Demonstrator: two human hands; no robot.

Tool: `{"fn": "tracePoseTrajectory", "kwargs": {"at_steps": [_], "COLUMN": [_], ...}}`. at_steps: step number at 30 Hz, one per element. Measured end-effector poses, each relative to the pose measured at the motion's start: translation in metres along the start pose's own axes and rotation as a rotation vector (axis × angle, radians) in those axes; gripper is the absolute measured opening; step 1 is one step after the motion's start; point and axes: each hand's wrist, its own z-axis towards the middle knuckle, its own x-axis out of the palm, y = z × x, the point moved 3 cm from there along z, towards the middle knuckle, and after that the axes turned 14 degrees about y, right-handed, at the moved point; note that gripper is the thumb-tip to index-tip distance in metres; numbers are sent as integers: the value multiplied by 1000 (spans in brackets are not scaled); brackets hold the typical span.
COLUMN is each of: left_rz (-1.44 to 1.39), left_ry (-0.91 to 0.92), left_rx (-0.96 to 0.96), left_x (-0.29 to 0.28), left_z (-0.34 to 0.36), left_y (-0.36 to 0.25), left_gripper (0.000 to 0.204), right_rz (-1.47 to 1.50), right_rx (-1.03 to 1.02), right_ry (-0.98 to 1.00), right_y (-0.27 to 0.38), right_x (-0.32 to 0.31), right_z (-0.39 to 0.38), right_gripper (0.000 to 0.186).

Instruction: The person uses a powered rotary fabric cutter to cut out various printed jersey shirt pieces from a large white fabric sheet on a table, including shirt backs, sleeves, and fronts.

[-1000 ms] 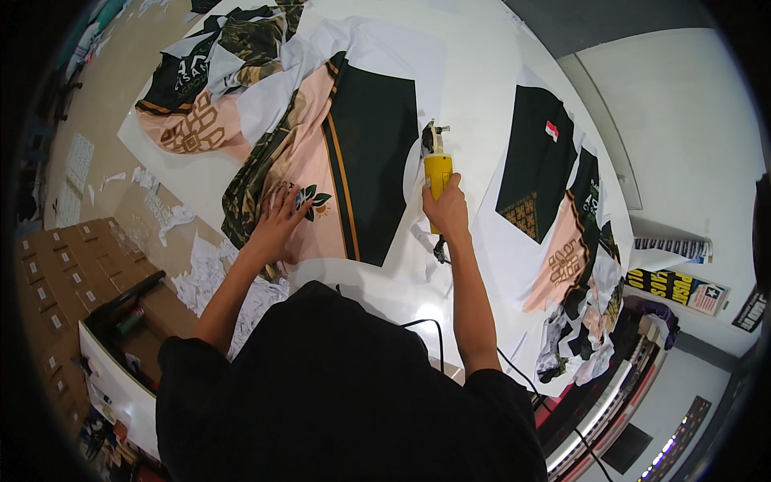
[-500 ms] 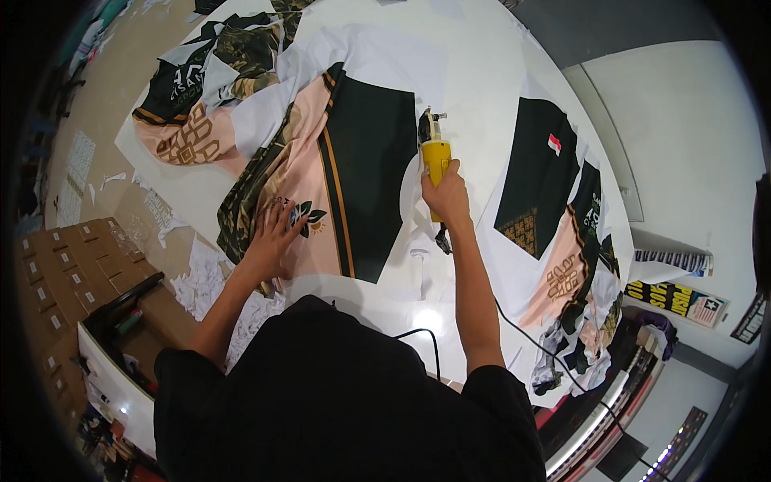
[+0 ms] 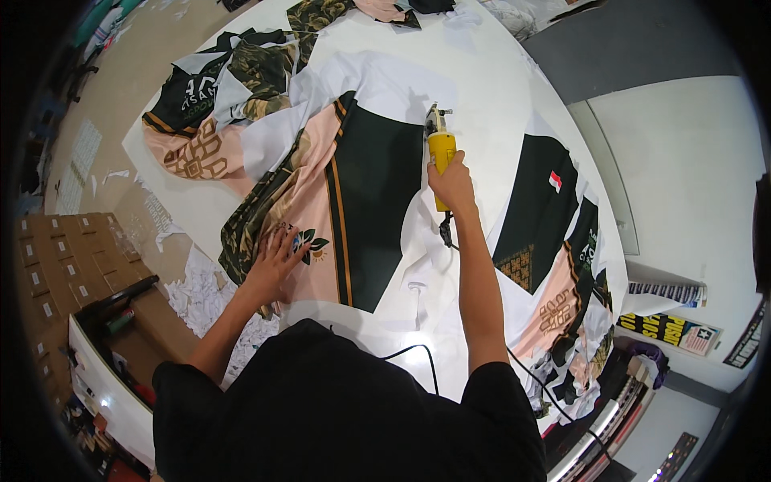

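My right hand [image 3: 454, 181] is wrapped round the yellow body of a handheld electric fabric cutter [image 3: 441, 148]. The cutter's metal head touches or nearly touches the upper right corner of a dark green fabric panel [image 3: 377, 185]; the exact contact is hard to make out. Pressed flat with fingers spread, my left hand [image 3: 277, 259] lies on the peach part [image 3: 312, 277] of the same printed cloth, beside a leaf print. Camouflage-patterned fabric [image 3: 241, 233] bunches along its left side. A strip of white cloth [image 3: 416, 241] runs down the panel's right edge, under my right forearm.
Another dark green piece [image 3: 536, 205] with peach and white cloth lies on the right of the white table [image 3: 490, 88]. Piled printed fabric [image 3: 210, 120] sits at the far left. A black cord [image 3: 554, 399] trails at the right. White scraps [image 3: 201, 293] and cardboard boxes [image 3: 80, 257] are at the left.
The cutter and my right hand have moved slightly up along the green panel's right edge toward its top corner. My left hand stays on the peach cloth. The whole view has shifted a little.
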Motion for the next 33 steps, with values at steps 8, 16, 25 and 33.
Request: {"fn": "tracePoseTrajectory", "kwargs": {"at_steps": [8, 16, 25, 33], "left_rz": [259, -162, -75, 275], "left_ry": [-39, -2, -201, 117], "left_rx": [224, -222, 86, 1238], "left_x": [47, -5, -7, 87], "left_z": [-20, -5, 143, 84], "left_y": [-2, -22, -126, -241], "left_gripper": [89, 49, 87, 55], "right_rz": [-26, 199, 463, 642], "right_rx": [-5, 86, 67, 178], "right_ry": [-21, -348, -491, -659], "right_y": [16, -16, -156, -209], "right_x": [-25, -57, -44, -54], "right_z": [81, 48, -244, -393], "right_gripper": [70, 73, 44, 38]}}
